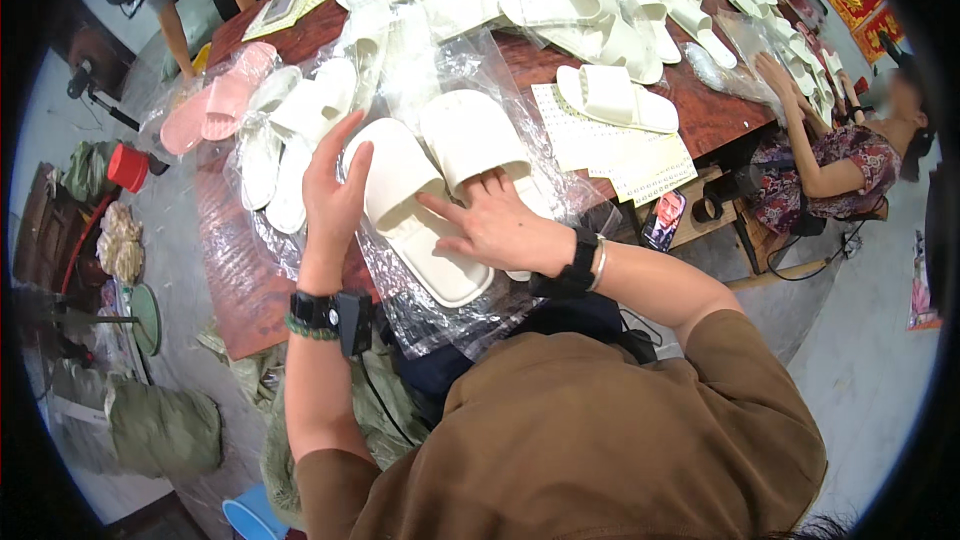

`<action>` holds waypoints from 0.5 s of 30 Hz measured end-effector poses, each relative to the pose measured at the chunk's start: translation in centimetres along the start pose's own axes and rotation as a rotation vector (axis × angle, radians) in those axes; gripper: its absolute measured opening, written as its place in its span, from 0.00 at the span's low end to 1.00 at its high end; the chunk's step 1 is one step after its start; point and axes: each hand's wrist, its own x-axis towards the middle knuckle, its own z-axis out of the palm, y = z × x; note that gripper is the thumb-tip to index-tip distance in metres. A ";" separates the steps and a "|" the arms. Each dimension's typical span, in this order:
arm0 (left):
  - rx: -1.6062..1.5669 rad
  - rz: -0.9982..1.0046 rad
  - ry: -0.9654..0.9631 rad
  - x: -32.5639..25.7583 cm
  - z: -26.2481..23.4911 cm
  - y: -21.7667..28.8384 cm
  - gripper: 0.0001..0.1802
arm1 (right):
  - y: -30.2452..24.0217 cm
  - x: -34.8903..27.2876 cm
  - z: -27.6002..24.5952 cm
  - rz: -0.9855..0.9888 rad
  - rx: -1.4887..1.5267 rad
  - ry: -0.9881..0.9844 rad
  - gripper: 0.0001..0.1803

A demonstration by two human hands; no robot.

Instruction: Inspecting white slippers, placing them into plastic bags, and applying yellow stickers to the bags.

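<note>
A pair of white slide slippers lies side by side in front of me: the left slipper (pixel 440 260) and the right slipper (pixel 470 135). Crinkled clear plastic bags (pixel 400 315) spread beneath and around them. My left hand (pixel 337 185) is upright at the left slipper's outer edge, fingers apart and holding nothing. Across the pair reaches my right hand (pixel 492 220), its fingers stretched and spread. Its index finger points to the left slipper's strap, while other fingertips go in at the right slipper's strap opening, partly hidden there.
Bagged white slippers (pixel 290 130) and a pink pair (pixel 220 100) lie on the left of the red-brown table (pixel 235 285). More white slippers (pixel 600 25) are piled behind. Printed sheets (pixel 640 165) and a phone (pixel 664 220) are at right. Other people work at both sides.
</note>
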 end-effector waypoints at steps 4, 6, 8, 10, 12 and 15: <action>-0.035 -0.049 0.127 -3.0 0.1 -0.8 0.22 | 0.0 1.7 0.5 0.128 0.026 -0.059 0.43; -0.102 -0.161 0.201 -4.7 1.1 -1.4 0.26 | 0.2 2.1 0.6 0.153 0.159 -0.131 0.41; 0.046 -0.162 0.113 -6.2 1.6 -3.0 0.27 | 0.7 1.5 1.0 0.140 0.294 -0.097 0.37; 0.267 -0.158 -0.058 -7.6 0.6 -4.5 0.27 | 0.5 0.7 -0.9 0.049 0.313 -0.031 0.30; 0.351 -0.150 -0.165 -7.1 1.3 -3.2 0.28 | 1.8 -0.8 -3.4 0.062 0.409 -0.033 0.29; 0.575 -0.118 -0.219 -7.3 2.2 -3.6 0.30 | 4.0 -3.5 -6.2 -0.036 0.454 0.106 0.22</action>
